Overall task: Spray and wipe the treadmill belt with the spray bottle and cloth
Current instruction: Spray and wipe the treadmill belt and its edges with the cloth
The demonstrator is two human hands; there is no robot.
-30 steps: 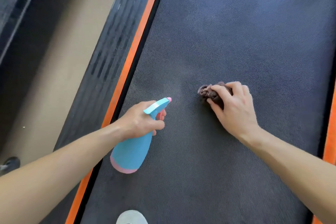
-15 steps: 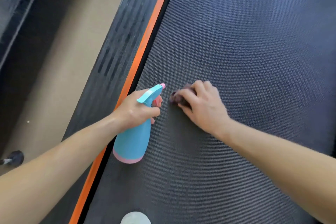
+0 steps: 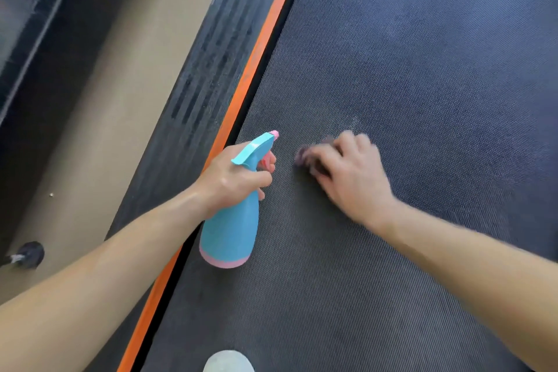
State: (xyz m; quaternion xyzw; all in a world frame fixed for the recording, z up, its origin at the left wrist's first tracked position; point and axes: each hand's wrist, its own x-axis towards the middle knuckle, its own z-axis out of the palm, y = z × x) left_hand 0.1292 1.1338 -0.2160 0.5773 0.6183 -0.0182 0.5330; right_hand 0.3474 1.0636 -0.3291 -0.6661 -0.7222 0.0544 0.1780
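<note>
Your right hand is motion-blurred, so the fingers are hard to separate. The cloth is mostly hidden under them; only a dark purplish scrap shows at the fingertips. The fingers look curled over it, pressing it onto the treadmill belt, left of the belt's middle.

Your left hand is clear: it's wrapped round the neck of the spray bottle, with a finger on the pink trigger. The bottle is tilted, nozzle pointing away from you, just beside the cloth and over the belt's left edge. Can't tell if its base touches the belt.

Cut off: both forearms by the frame, a pale rounded thing at the bottom edge, and a dark round object on the floor at the left edge. Can't identify either.

Count: two hands, one bottle, one cloth, one orange stripe in view, one ribbed side rail.
</note>
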